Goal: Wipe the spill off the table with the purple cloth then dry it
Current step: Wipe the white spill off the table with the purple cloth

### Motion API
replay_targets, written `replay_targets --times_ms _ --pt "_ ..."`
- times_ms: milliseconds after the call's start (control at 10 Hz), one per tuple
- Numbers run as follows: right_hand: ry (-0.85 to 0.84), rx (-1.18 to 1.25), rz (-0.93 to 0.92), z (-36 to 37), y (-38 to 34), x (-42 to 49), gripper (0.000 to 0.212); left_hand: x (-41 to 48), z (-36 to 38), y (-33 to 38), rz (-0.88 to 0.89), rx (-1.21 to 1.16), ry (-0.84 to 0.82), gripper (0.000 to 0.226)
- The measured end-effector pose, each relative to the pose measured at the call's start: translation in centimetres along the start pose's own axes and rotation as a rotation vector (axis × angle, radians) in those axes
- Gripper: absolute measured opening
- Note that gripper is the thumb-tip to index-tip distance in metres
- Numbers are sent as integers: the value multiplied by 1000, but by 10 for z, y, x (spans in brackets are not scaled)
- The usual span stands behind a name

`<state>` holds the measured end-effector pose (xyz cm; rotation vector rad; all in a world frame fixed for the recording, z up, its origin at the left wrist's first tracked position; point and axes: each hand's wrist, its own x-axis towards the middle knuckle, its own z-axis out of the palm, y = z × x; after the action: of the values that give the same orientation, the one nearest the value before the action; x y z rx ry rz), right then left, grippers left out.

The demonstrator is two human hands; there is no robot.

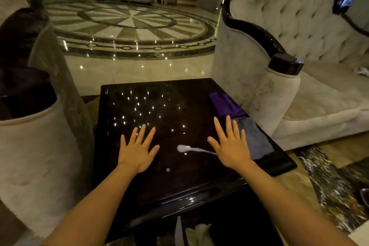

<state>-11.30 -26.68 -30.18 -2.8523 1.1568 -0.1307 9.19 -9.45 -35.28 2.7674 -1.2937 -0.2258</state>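
Note:
A glossy dark square table (159, 189) stands in front of me. A white spill (184, 148) lies near its middle as a blob with a thin streak running right, plus a few small drops around it. The purple cloth (224, 105) lies folded along the table's right edge. Nearer to me on the same edge lies a grey-blue cloth (257, 142). My left hand (137, 149) is spread flat over the table, left of the spill, holding nothing. My right hand (229, 146) is spread flat just right of the spill, its fingers beside the grey-blue cloth.
A cream tufted sofa (299, 36) with dark trim stands close to the table's right side. A cream armchair (34, 146) sits at the left. Polished patterned marble floor (129, 26) stretches beyond the table's far edge.

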Motion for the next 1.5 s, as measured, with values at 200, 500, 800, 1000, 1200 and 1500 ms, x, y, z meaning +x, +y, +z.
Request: replay_targets --times_ms 200,500,800,1000,1200,1500 --pt "-55 36 -13 9 12 15 64 4 14 -3 9 -23 -95 60" --pt "-90 60 -40 2 31 102 60 2 16 -5 -21 -25 -89 60" --pt "-180 80 34 19 65 187 59 1 13 -3 -44 22 -104 58" --pt "-212 180 130 30 78 211 58 -2 11 -3 -41 26 -97 70" --pt "-167 171 190 40 64 220 55 -4 9 0 -43 -14 -84 70" --pt "-89 96 -50 46 28 201 46 -4 10 1 -54 -28 -81 56"
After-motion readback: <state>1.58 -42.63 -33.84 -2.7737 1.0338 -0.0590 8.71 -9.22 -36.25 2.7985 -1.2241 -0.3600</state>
